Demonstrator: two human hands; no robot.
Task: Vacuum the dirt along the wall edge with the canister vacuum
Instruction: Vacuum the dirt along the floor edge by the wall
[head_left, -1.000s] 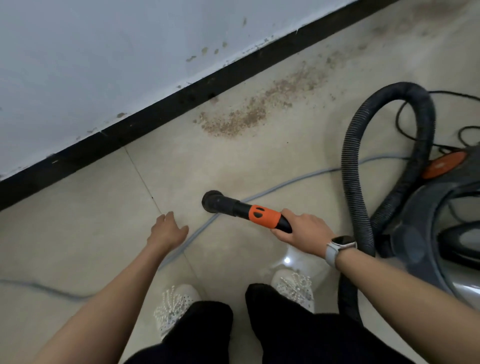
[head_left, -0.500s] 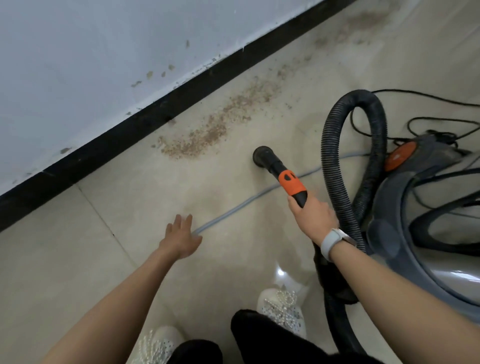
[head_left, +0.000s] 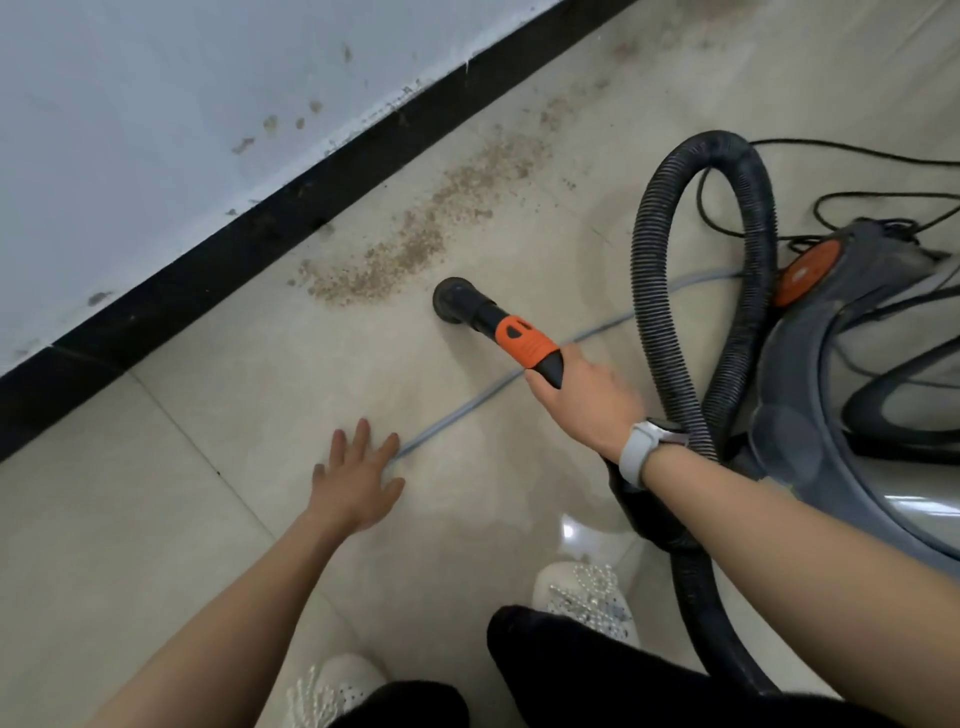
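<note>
While a second ago the nozzle (head_left: 451, 297) sat well short of the dirt (head_left: 415, 244), it now lies just beside the near end of that brown trail, and the left hand (head_left: 358, 478), loosely curled then, is spread flat with straight fingers above the floor (head_left: 234, 395), holding nothing. Nearest the camera are two white beaded shoes (head_left: 587, 597) and black trouser legs (head_left: 597, 670). The right hand (head_left: 582, 395), a white watch (head_left: 641, 449) on its wrist, has its grip curled round the black wand handle (head_left: 524, 345) just behind the orange collar, so the wand slants down toward the skirting. A pale blue cable (head_left: 467, 408) runs across the tiles under the wand, passing just beside the left fingertips. To the right stands the canister vacuum (head_left: 841, 415), grey with an orange button; what its drum holds cannot be seen. Its ribbed black hose (head_left: 654, 270) loops up and over beside it. Beyond the nozzle the dirt is a grainy, sandy band running diagonally along the black skirting board (head_left: 208, 270), thinning farther off. Above that rises the white wall (head_left: 156, 104), flecked with small marks near its foot.
</note>
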